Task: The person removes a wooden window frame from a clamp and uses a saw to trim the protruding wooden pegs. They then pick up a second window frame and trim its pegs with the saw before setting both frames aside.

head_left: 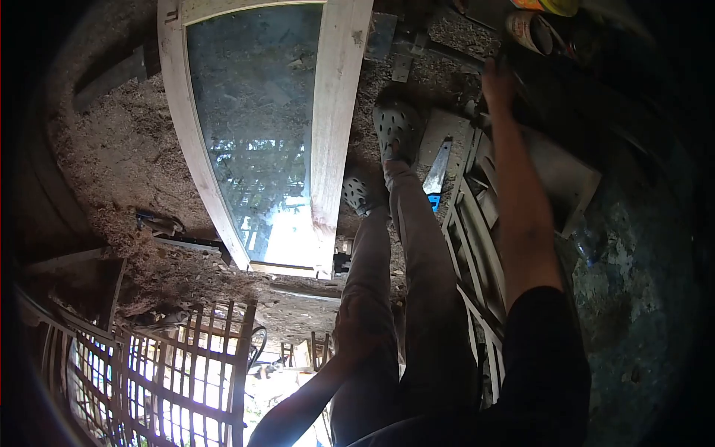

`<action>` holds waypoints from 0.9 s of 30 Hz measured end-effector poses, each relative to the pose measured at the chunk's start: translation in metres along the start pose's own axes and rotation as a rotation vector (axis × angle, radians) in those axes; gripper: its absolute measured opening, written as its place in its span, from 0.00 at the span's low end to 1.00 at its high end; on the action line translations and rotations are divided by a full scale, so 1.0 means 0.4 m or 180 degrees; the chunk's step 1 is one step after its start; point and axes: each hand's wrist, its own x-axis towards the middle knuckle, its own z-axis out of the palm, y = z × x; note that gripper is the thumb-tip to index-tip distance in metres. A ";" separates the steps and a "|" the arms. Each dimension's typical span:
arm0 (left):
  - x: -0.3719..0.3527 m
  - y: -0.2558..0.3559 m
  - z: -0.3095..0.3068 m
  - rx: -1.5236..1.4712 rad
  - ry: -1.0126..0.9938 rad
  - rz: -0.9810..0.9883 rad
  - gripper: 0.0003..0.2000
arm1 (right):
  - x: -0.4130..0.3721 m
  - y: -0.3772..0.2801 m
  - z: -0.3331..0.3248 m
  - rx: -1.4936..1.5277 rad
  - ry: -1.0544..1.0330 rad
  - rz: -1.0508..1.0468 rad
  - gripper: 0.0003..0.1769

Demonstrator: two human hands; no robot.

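My right hand (499, 83) reaches far forward in the shade, its fingers closed on the end of a dark, hammer-like tool (454, 56). On my trouser leg, near the knee, my left hand (353, 335) lies flat with nothing visible in it; its fingers are dim. A pale wooden frame with a glass pane (261, 112) stands left of my legs and reflects bright light. Between my right shoe and some wooden slats, a handsaw (439, 171) with a blue handle lies on a flat board (428, 145).
Wooden slatted pieces (469, 238) lean right of my legs. Cans (530, 33) stand at the top right. Wood shavings (141, 149) cover the ground at left, where a dark tool (160, 222) lies. A lattice (179, 365) is at the lower left.
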 end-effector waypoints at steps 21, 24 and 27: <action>-0.004 -0.003 0.013 -0.0105 -0.0002 0.0004 0.51 | -0.210 0.011 -0.083 0.0451 0.0749 0.0389 0.20; -0.002 -0.015 0.015 -0.0221 -0.0107 -0.0030 0.51 | -0.121 0.012 -0.082 0.0594 0.0697 -0.0322 0.17; 0.001 -0.024 0.030 -0.0147 0.0069 0.0135 0.51 | -0.113 -0.011 -0.118 0.0680 0.0772 -0.0795 0.15</action>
